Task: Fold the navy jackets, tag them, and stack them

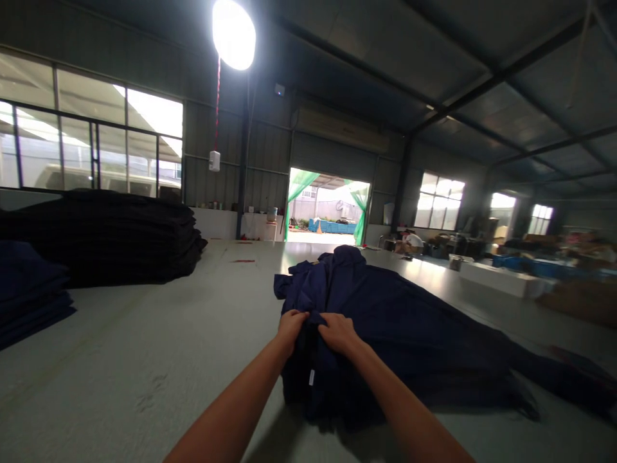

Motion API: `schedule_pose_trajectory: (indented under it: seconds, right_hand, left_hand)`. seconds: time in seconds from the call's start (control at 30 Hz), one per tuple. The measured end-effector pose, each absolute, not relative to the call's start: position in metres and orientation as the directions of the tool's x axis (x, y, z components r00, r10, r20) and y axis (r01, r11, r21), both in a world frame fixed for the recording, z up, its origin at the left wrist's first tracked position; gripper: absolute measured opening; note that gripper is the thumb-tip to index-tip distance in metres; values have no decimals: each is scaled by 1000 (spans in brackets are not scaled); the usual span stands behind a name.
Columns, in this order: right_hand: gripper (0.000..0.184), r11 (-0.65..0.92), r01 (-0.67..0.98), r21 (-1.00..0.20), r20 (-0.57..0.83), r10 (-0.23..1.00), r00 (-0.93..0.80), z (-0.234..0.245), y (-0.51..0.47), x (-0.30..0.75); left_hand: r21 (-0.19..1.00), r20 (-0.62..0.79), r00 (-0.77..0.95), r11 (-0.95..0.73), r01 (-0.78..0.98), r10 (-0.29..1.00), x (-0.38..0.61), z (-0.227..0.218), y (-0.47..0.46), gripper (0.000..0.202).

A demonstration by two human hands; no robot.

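A wide, smooth, pale grey-green desk (pixel 144 341) is seen across the whole front. On its left side a tall, black stack of folded cloth (pixel 120 241) is placed, and nearer, at the left edge, a lower, navy-blue stack of folded cloth (pixel 29 296) is partly cut by the border of the view. In the middle of the desk a long, loose, dark navy-blue heap of soft fabric (pixel 395 308) is laid; whether it is made of one garment or several cannot be told. Its bunched end is found at the hands, and from there its long axis is directed to the right and slightly back toward the wearer. Thus the right hand (pixel 339 331) is placed nearer to the spread length, while the left hand (pixel 290 326) is kept near the left border of the heap. By both hands, set close together, the fabric is pinched between closed fingers. Below them a small, white, rectangular label (pixel 311 377) is seen on the fabric; no writing on it can be read, and no brand can be made out.
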State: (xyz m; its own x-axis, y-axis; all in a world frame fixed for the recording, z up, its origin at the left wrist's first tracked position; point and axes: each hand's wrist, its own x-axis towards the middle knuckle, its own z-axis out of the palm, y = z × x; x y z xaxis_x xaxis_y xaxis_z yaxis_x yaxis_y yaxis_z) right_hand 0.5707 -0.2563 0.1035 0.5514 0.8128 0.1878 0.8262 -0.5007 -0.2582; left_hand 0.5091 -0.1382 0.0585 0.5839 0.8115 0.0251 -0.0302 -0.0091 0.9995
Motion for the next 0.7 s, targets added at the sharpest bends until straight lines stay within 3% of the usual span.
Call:
schedule_pose_trajectory:
  seconds: [0.17, 0.27, 0.4, 0.5, 0.57, 0.7]
  right_hand:
    - [31, -397, 879, -264, 164, 880, 447, 112, -245, 530]
    - [31, -346, 899, -268, 136, 910, 391, 117, -232, 501]
    - [28, -310, 905, -292, 65, 937, 342, 111, -212, 458]
    - [26, -226, 904, -362, 19, 968, 250, 95, -195, 421]
    - [32, -115, 888, -444, 6, 991, 132, 83, -181, 394]
    - [52, 93, 820, -565, 1, 994, -112, 73, -153, 333]
  left_hand:
    - [985, 41, 562, 61, -161, 826, 489, 71, -128, 8]
    - [987, 4, 602, 96, -132, 798, 461, 76, -116, 11]
    - [998, -51, 585, 57, 9, 810, 411, 69, -95, 6]
    - [990, 2, 478, -68, 121, 878, 364, 61, -77, 23]
    - [959, 54, 412, -162, 233, 910, 326, 57, -64, 30]
    - [828, 85, 292, -230, 511, 953, 234, 57, -37, 26]
